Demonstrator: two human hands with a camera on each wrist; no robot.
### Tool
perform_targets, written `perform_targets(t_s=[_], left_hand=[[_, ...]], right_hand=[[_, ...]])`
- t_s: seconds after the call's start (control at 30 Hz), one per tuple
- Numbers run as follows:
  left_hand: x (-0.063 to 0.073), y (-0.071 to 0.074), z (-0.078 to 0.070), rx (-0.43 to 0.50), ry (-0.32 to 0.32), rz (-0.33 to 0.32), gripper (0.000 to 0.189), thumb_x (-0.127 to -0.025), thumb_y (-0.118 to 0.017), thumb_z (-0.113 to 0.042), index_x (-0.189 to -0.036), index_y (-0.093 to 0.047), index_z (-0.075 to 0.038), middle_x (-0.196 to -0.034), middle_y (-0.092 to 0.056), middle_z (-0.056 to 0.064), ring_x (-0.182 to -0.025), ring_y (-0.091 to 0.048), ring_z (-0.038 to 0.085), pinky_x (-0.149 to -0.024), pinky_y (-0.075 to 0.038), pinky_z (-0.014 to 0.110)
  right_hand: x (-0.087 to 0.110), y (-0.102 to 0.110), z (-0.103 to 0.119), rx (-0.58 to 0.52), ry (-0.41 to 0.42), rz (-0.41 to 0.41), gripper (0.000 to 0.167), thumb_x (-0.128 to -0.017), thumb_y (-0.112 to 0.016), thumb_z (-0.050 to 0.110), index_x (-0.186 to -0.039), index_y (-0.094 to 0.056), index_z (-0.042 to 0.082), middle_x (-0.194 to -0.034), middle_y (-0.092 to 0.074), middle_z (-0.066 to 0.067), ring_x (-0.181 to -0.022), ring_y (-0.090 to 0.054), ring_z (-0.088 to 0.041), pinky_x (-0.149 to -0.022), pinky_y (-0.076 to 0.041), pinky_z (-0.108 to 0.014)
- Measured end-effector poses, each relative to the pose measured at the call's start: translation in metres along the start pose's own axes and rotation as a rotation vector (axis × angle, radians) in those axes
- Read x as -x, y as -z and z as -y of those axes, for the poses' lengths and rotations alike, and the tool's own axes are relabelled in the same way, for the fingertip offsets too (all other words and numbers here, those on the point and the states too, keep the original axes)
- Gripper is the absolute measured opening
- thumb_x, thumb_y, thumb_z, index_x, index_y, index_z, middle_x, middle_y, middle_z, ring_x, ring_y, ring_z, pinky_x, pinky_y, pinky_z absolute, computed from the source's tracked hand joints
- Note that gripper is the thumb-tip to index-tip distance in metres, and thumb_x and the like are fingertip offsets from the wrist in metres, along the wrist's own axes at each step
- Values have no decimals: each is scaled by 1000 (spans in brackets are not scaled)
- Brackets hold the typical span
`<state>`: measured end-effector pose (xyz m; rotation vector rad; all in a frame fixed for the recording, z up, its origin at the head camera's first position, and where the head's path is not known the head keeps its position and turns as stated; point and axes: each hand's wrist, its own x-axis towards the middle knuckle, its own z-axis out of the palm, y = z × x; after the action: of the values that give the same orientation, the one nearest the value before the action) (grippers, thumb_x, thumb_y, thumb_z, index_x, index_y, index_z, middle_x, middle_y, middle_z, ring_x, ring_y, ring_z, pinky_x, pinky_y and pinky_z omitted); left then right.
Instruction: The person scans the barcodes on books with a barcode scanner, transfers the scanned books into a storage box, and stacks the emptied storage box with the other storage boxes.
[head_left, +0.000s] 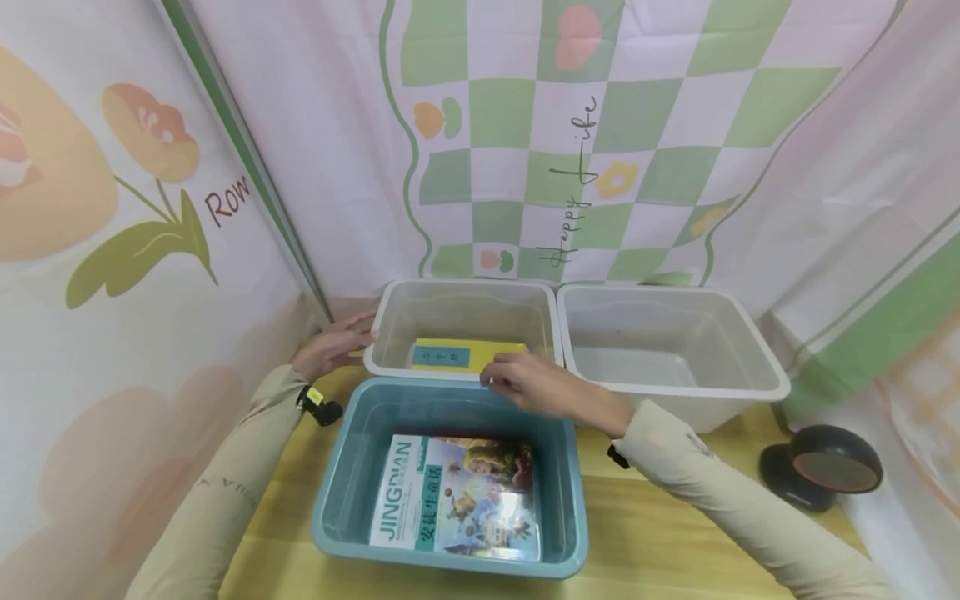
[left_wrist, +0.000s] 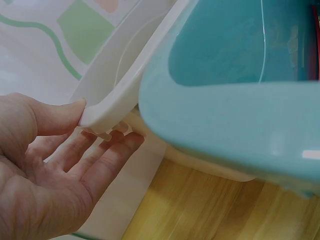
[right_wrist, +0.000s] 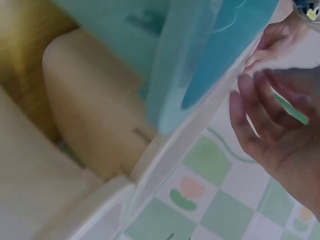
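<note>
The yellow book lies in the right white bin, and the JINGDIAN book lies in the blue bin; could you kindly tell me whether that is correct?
Not quite, the side is wrong: the head view shows the yellow book in the left white bin. The JINGDIAN book does lie in the blue bin.

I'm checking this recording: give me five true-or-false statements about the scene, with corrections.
1. The left hand touches the rim of the left white bin. True.
2. The JINGDIAN book lies in the teal bin. True.
3. The yellow book lies in the teal bin. False: the yellow book is in the left white bin.
4. The right hand holds a book. False: the right hand holds nothing.
5. The black device stands right of the teal bin. True.
</note>
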<state>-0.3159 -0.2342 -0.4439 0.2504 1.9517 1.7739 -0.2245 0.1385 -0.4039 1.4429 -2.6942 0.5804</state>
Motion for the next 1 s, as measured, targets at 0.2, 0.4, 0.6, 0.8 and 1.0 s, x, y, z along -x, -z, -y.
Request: perform_targets(t_s=[0.2, 0.4, 0.6, 0.8, 1.0], left_hand=[[1, 0, 1, 5, -5, 8, 68, -110, -46, -7, -169, -13, -8, -165, -31, 31, -145, -42, 42, -119, -38, 63], [1, -1, 1, 9, -5, 5, 68, -110, -45, -7, -169, -11, -9, -166, -29, 30, -146, -40, 42, -119, -37, 62], [1, -2, 1, 18, -10, 9, 67, -110, -44, -5, -169, -12, -8, -167, -28, 29, -148, -36, 45, -119, -38, 62], [1, 0, 0, 13, -28, 31, 67, -110, -44, -5, -169, -11, -7, -167, -27, 29, -147, -37, 44, -119, -37, 63], [1, 1, -1, 7, -27, 35, 67, -110, -44, -6, -169, -12, -8, -166, -28, 31, -144, -43, 40, -119, -36, 65]], right_hand=[[-2, -11, 12, -22, -66, 345, 23, -103, -64, 10, -124, -72, 5, -110, -75, -6, -86, -68, -11, -77, -58, -28], [-9, -28, 26, -4, -291, 604, 37, -103, -68, 19, -140, -66, 12, -124, -74, -4, -91, -68, -8, -84, -58, -32], [-19, -39, 30, 7, -420, 701, 43, -98, -74, 24, -139, -66, 14, -119, -73, -1, -90, -64, -9, -85, -56, -34], [-35, -32, 37, 37, -418, 788, 52, -102, -70, 31, -150, -57, 16, -145, -64, -3, -121, -63, -16, -106, -52, -38], [-55, -28, 47, -7, -355, 761, 57, -103, -67, 36, -154, -53, 19, -154, -57, -3, -143, -52, -23, -121, -42, -44]])
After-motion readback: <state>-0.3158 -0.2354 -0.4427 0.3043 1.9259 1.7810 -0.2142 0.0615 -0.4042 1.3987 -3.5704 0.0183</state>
